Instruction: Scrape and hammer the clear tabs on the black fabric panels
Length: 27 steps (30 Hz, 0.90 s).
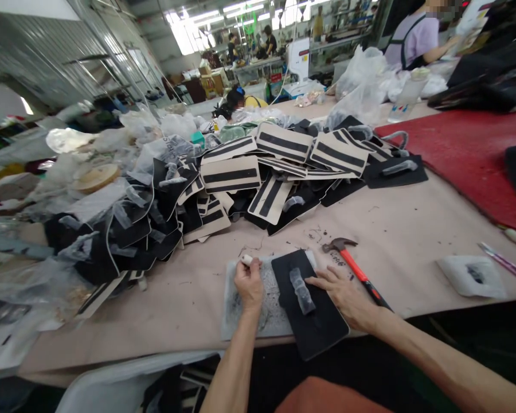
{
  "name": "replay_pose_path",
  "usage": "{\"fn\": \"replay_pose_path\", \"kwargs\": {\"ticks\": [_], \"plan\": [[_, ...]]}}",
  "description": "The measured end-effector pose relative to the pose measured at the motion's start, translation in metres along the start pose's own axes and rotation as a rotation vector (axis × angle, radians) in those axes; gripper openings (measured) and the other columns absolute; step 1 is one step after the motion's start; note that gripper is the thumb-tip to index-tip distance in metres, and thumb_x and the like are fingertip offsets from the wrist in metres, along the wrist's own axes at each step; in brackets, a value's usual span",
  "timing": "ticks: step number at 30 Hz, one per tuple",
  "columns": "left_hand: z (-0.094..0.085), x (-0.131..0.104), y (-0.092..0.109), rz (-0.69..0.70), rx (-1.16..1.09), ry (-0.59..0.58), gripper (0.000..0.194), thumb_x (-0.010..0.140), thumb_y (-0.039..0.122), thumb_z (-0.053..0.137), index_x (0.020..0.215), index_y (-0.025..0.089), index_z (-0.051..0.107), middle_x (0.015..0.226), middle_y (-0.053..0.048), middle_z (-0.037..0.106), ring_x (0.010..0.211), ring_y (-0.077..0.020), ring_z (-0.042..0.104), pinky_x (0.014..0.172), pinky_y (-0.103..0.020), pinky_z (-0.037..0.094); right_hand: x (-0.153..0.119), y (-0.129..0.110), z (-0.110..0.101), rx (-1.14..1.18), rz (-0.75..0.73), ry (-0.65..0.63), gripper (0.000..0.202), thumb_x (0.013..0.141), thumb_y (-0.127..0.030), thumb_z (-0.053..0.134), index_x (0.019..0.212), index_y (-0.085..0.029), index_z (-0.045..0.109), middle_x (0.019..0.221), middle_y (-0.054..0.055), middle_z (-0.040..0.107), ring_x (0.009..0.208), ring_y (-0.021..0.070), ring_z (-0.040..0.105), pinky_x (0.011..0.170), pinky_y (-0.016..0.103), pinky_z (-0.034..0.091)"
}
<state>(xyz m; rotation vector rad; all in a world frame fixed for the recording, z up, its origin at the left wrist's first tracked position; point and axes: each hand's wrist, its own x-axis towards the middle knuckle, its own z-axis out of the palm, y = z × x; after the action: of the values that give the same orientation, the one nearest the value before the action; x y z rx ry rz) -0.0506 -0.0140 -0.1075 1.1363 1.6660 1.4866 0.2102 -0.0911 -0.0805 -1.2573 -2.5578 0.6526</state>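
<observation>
My left hand (249, 287) is closed around a small white cylindrical piece (246, 260) whose exact kind I cannot make out. It hovers over a scuffed pale board (233, 312). Partly on that board lies a flat black panel (322, 332), its near end jutting past the table edge. A plastic-wrapped handle (301, 291) runs along the panel's middle. Stretched fingers of my right hand (337, 289) rest on the panel's right side, close to the handle. Just beyond that hand is a claw hammer (359, 269) with a red and black grip.
Behind the board spreads a heap of panels (232, 174), black or cream with dark stripes. A pale pad (470, 275) and a purple pen-like tool (505, 263) lie to the right. Red material (468, 149) covers the far right. Co-workers are in the background.
</observation>
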Motion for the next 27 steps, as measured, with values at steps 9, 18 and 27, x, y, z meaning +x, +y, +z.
{"fn": "replay_pose_path", "kwargs": {"ticks": [9,18,27], "plan": [[0.047,-0.023,0.015,-0.124,-0.221,-0.303,0.035,0.081,0.049,0.069,0.089,0.015,0.062,0.083,-0.005,0.072,0.077,-0.0202,0.073,0.076,-0.031,0.058,0.001,-0.011,-0.020,-0.028,0.280,0.297,0.035,0.083,-0.008,0.046,0.103,-0.017,0.073,0.128,0.015,0.062,0.118,0.0312,0.057,0.104,0.052,0.043],[0.060,-0.017,0.005,-0.181,-0.276,-0.321,0.039,0.081,0.050,0.069,0.092,0.014,0.061,0.085,-0.006,0.072,0.078,-0.0204,0.074,0.074,-0.031,0.059,0.031,-0.055,0.045,0.059,0.414,0.383,0.048,0.094,-0.037,0.050,0.135,-0.013,0.055,0.113,0.017,0.068,0.088,0.0287,0.068,0.079,0.041,0.055],[0.065,-0.008,0.003,-0.206,-0.379,-0.316,0.040,0.081,0.049,0.071,0.094,0.013,0.060,0.088,-0.008,0.072,0.078,-0.0203,0.074,0.073,-0.030,0.059,0.044,-0.055,0.052,0.092,0.595,0.410,0.049,0.098,-0.043,0.042,0.136,-0.015,0.054,0.091,0.012,0.075,0.077,0.0281,0.072,0.069,0.036,0.054]]}}
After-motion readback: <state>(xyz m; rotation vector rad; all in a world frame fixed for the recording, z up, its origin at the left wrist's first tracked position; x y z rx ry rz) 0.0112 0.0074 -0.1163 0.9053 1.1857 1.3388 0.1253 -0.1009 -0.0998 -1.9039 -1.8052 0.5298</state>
